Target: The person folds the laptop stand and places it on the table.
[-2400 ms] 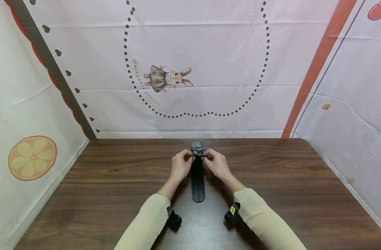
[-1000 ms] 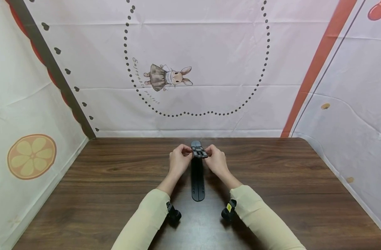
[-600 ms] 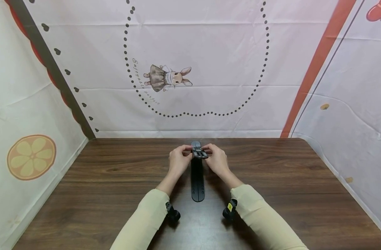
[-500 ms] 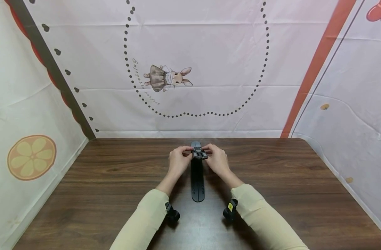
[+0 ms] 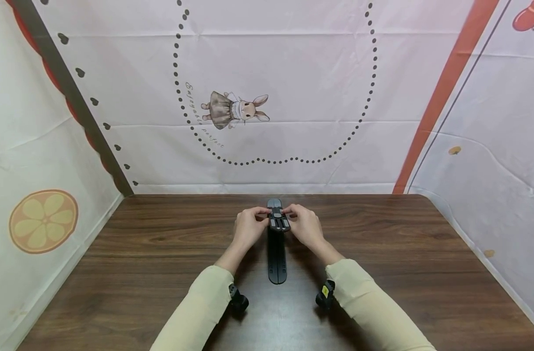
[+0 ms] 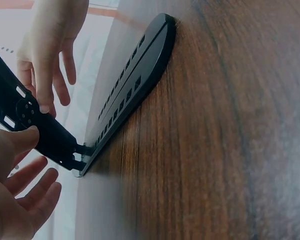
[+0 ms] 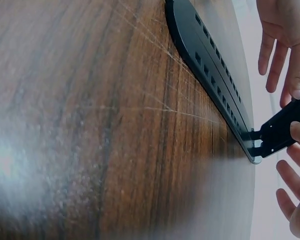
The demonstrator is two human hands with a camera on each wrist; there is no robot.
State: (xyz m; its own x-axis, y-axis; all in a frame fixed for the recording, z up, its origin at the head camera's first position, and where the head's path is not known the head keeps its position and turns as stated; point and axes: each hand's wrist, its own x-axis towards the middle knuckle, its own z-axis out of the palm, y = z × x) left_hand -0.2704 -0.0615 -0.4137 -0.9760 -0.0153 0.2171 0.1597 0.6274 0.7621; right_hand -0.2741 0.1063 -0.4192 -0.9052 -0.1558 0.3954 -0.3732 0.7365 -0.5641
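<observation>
A black folding stand (image 5: 277, 253) has its long slotted base (image 6: 135, 85) lying on the table, running toward the person. From the base's far end, a hinged black arm (image 6: 50, 135) rises at a slant, topped by a plate with slots (image 5: 279, 223). My left hand (image 5: 248, 228) pinches the left side of this raised part between thumb and index finger. On the opposite side, my right hand (image 5: 306, 226) pinches it likewise. In the left wrist view the thumb presses near a round pivot (image 6: 26, 111) while the other fingers stay loose. The arm's top is cut off in both wrist views.
The dark wood table (image 5: 170, 243) ends just behind the stand at a printed white cloth wall (image 5: 311, 141). More cloth encloses the left and right sides. A small black camera hangs from each sleeve near the wrist.
The stand's top plate has tilted down and toward the person and has straightened from its skewed angle. Both hands keep beside it, their fingers shifting slightly. The base has not moved.
</observation>
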